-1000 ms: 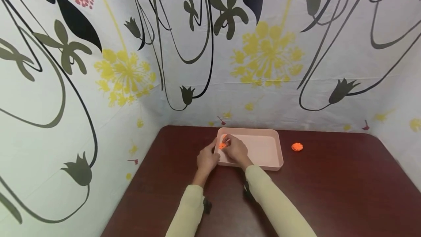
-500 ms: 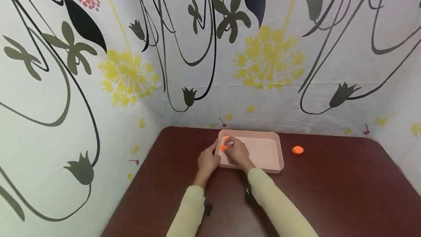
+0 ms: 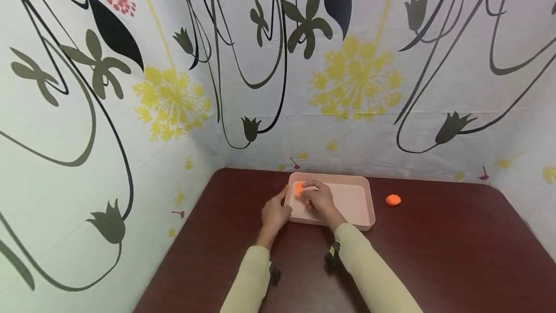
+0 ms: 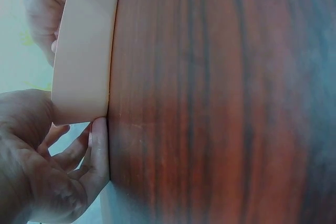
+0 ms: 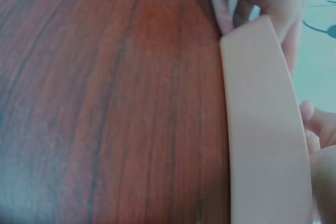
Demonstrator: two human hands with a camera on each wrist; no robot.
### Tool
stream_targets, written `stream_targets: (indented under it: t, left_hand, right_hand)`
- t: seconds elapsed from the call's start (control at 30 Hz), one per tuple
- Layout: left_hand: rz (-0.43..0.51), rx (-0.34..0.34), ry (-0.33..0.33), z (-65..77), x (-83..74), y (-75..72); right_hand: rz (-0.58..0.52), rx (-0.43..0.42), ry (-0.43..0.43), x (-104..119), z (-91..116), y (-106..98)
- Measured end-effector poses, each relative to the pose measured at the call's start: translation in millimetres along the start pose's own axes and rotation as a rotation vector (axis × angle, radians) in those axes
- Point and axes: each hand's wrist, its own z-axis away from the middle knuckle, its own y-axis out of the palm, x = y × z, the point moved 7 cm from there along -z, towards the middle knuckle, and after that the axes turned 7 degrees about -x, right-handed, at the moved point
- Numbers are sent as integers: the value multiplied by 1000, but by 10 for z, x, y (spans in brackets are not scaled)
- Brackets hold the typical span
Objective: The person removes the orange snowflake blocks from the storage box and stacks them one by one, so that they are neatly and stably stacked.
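A shallow pink tray (image 3: 353, 203) lies near the back edge of the table. My left hand (image 3: 274, 211) grips its left end; in the left wrist view the fingers (image 4: 98, 148) bend in at the corner below the tray's wall (image 4: 86, 45). Inside the tray, at the left, is a bright orange ruffled piece (image 3: 298, 190), partly covered by my right hand. That right hand (image 3: 320, 199) is over the tray with its fingertips close to the orange piece. In the right wrist view the tray's front wall hides most of the right hand (image 5: 324, 145).
Right of the tray, a second orange piece (image 3: 393, 200), scalloped like a flower head, lies on the dark red-brown table (image 3: 443, 255). A white cloth (image 3: 282, 91) printed with flowers and leaves hangs behind and along the sides.
My right hand has drawn back a little to the right, uncovering more of the orange piece in the tray. The left hand stays on the tray's left end. The head view has shifted slightly.
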Motion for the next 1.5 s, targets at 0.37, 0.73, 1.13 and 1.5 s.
stream_targets:
  t: [0.37, 0.73, 1.13, 1.5]
  left_hand:
    - [21, 22, -44, -2, 25, 33]
    - [29, 22, -37, 1, 9, 40]
    - [34, 21, -35, 15, 0, 0]
    - [49, 19, -27, 16, -5, 2]
  right_hand:
    - [13, -2, 42, 103, -1, -285]
    - [146, -4, 42, 340, 125, -801]
    - [156, -49, 39, 402, 315, -1591]
    - [213, -179, 72, 212, 288, -2304]
